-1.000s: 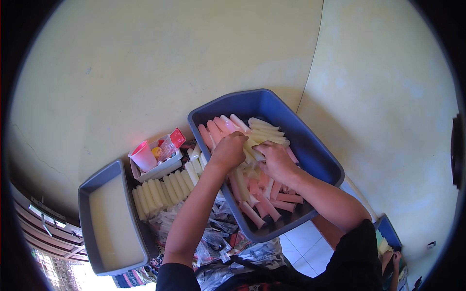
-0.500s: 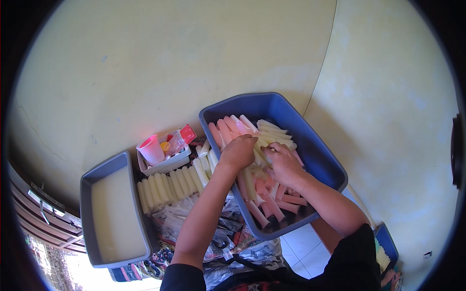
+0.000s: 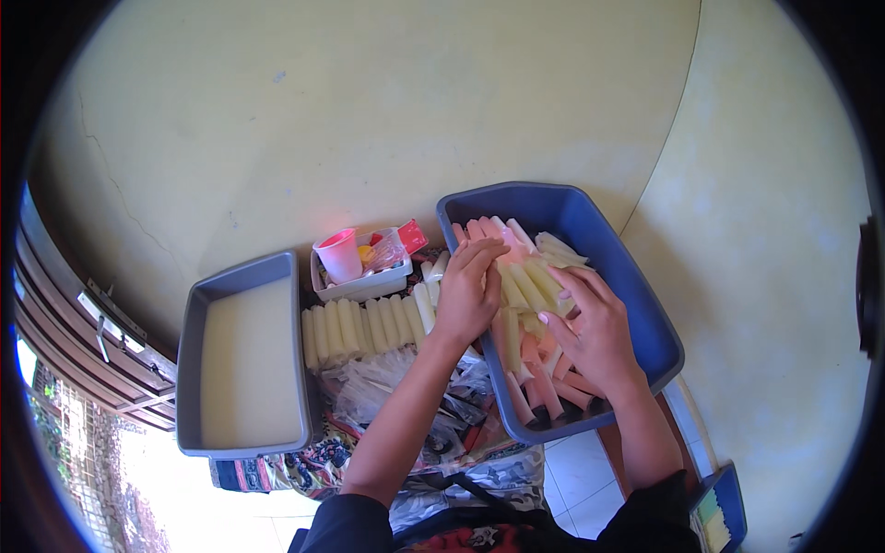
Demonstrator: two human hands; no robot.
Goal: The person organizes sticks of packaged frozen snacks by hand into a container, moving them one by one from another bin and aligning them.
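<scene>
A deep blue-grey tub [image 3: 645, 318] holds several filled plastic tubes like ice pops, some pink [image 3: 546, 392], some pale yellow [image 3: 528, 286]. Over its left side is my left hand [image 3: 471, 290], fingers stretched out with nothing in them, above the pink tubes at the tub's far left. Above the tub's middle, my right hand [image 3: 595, 323] has its fingers spread and its thumb apart, just over the yellow tubes. Both hands partly hide the tubes beneath them.
At left stands a grey tray [image 3: 300, 369] of pale, milky liquid [image 3: 249, 369]. A row of pale yellow tubes [image 3: 350, 329] lies beside it, near clear plastic bags [image 3: 373, 387]. Behind, a white basket [image 3: 369, 288] holds a pink cup [image 3: 338, 256]. Another blue tub [image 3: 730, 502] sits lower right.
Both hands have moved apart, and the right hand's fingers have opened from a pinch above the yellow tubes. The whole view has shifted, with the tubs now appearing farther right.
</scene>
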